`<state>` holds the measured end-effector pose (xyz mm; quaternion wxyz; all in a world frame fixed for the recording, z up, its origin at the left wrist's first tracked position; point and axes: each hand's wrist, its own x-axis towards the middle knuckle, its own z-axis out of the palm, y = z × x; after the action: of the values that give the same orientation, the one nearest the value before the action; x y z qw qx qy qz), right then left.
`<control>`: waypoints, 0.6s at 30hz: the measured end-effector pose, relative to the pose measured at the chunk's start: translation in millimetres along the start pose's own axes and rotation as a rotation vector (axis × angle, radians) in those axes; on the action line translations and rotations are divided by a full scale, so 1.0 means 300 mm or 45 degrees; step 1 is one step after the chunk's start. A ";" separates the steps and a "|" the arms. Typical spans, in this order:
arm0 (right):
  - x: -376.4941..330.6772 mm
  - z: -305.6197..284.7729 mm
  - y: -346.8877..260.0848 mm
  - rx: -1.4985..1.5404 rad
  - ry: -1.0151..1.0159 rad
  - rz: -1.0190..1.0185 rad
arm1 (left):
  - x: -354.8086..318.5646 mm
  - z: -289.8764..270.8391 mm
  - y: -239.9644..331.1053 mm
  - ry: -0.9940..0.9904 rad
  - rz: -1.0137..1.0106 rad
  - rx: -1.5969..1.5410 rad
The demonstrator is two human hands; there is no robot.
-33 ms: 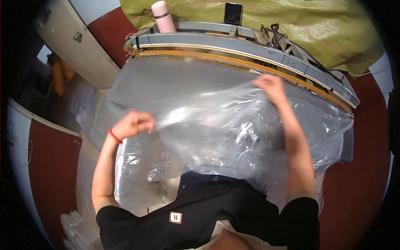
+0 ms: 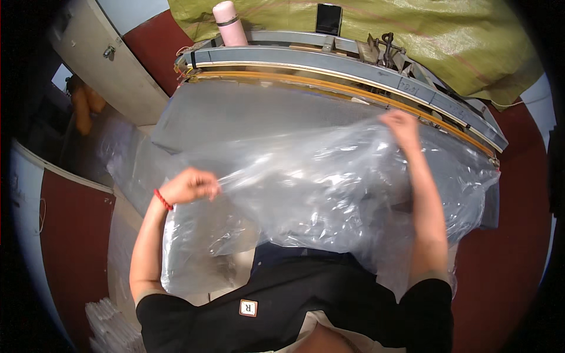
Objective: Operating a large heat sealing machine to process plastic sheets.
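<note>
A large sheet of clear plastic film [image 2: 306,182] spreads before me, creased and shiny, stretched between my two hands. My left hand [image 2: 191,185], with a red bracelet at its wrist, pinches the film's left part; the fingers are slightly blurred. Farther off, my right hand [image 2: 402,125] grips the upper right edge, close to the long metal bar. Under the film lies a dark grey work surface [image 2: 235,109]. Film hangs over its near edge by my lap, and more film bunches at the right end.
A long metal bar machine [image 2: 306,59] with an orange strip [image 2: 294,77] runs along the far side. On it stand a pink flask [image 2: 229,23] and a clamp [image 2: 387,50]. A phone [image 2: 328,19] leans behind. Stacked clear bags [image 2: 112,323] lie at lower left; a door [image 2: 112,53] stands farther left.
My right hand has moved to the right, drawing the film tauter. My left hand has come slightly nearer to me, still holding the film.
</note>
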<state>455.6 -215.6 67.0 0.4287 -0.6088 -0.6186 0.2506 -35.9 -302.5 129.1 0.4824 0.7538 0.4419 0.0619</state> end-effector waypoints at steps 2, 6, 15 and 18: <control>-0.077 -0.286 0.169 -0.212 0.467 0.105 | -0.039 0.065 -0.095 -0.211 -0.039 -0.036; -0.404 -0.913 0.534 -0.764 0.839 0.347 | -0.080 -0.013 -0.271 -0.298 -0.384 -0.104; -0.839 -1.390 0.622 -1.098 1.263 0.824 | 0.107 -0.274 0.096 0.215 -0.355 0.011; -0.855 -1.417 0.636 -0.982 1.271 0.815 | 0.187 -0.027 -0.012 -0.204 0.288 0.358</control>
<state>885.6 -528.6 65.8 0.3201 -0.9116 -0.1834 -0.1816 -8.5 -255.8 112.0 0.3960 0.8610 0.3190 -0.0068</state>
